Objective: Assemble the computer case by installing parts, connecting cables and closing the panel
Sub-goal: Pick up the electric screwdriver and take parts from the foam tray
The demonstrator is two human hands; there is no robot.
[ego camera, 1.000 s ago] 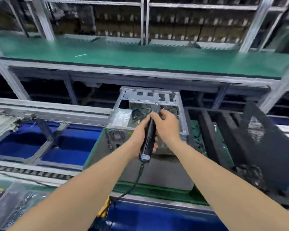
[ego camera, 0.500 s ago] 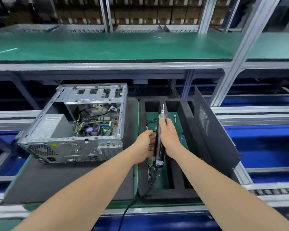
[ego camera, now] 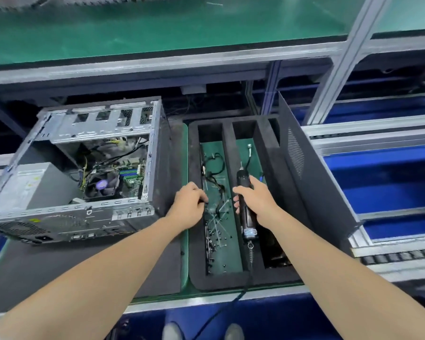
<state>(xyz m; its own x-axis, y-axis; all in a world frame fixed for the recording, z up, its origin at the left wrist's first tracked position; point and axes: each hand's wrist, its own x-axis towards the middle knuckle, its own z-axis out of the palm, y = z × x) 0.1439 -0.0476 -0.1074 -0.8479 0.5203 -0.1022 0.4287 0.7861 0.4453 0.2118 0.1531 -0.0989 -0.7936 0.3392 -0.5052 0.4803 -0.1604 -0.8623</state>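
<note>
The computer case is laid on its side on the grey mat, toward the mat's far left corner. Its open side is turned up and its rear panel faces the near edge. A broad bare stretch of mat is left between the case and that near edge. Inside, the power supply is seen against the left wall and the CPU fan near the middle, with cables strung above it. The case's right wall is set just beside the left rim of the black foam tray, with only a narrow strip left between them.

The tray is divided into long compartments running from near to far. In the left compartment, loose screws and thin cables are scattered over a green floor. The left hand is placed over the tray's left rim, its fingers curled down among the screws; whether anything is pinched cannot be told. The electric screwdriver is gripped by the right hand, with the fingers wrapped round the barrel. It is held along the divider between the left and middle compartments, bit pointing away. Its cord is trailed over the tray's near rim. The black side panel is stood on edge along the tray's right side, tilted outward, so that side is walled off.
</note>
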